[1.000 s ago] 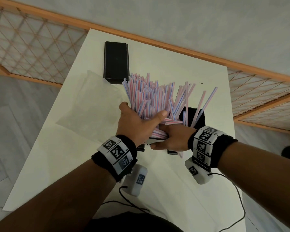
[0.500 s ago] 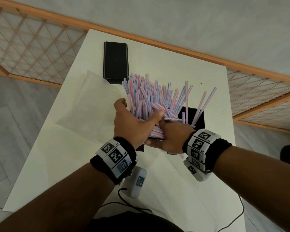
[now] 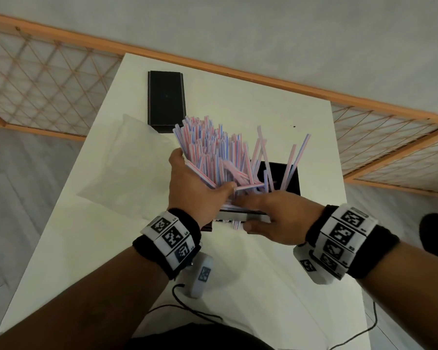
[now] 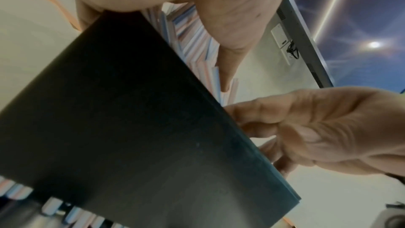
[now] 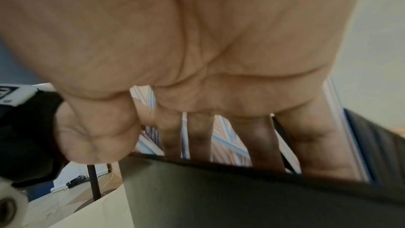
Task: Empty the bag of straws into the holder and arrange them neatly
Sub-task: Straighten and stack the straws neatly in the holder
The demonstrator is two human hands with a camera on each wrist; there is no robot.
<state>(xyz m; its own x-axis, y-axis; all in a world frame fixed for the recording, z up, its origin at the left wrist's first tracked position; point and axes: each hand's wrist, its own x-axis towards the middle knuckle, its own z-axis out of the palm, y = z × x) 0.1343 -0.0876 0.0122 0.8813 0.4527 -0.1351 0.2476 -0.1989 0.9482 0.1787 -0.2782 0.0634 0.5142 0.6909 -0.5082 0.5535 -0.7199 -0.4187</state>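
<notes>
Starting at the left, the empty clear plastic bag (image 3: 127, 168) is lying flat on the white table (image 3: 238, 261), with a black lid (image 3: 166, 99) sitting just past its far corner. Next over, the left hand (image 3: 192, 190) is wrapped around the big bundle of pink and blue striped straws (image 3: 213, 152), thumb across the front of the bunch near its base and fingers round the back, so it's got a proper grip on them. The straws fan upward and lean a bit left, standing in the black holder (image 3: 288, 178), which sits right in front of the person near the table's middle. A few loose straws stick up on the right side of the holder, tilted away from the main bunch. The right hand (image 3: 276, 218) is just beside the left, fingers reaching down into the holder among the straw bottoms and fairly straight and spread in the wrist view, thumb out over the near wall, not clamped on anything I can make out.
</notes>
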